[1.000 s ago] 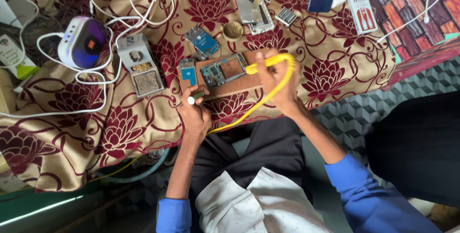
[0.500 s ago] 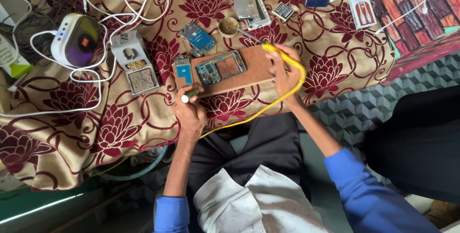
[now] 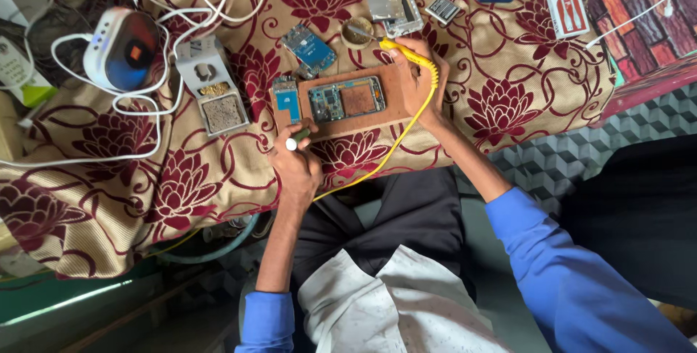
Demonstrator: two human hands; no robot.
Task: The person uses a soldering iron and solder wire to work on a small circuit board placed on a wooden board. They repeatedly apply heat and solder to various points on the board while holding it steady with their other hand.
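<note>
The yellow soldering iron (image 3: 406, 54) is gripped by the right hand's fingers (image 3: 415, 77), its tip pointed up-left into the small round tin (image 3: 358, 32), beyond the opened phone (image 3: 347, 99).

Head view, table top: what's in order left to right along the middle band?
White round device → grey stand with sponge tray → left hand holding a small white-tipped tool → wooden board carrying an opened phone → right hand holding a yellow soldering iron.
</note>
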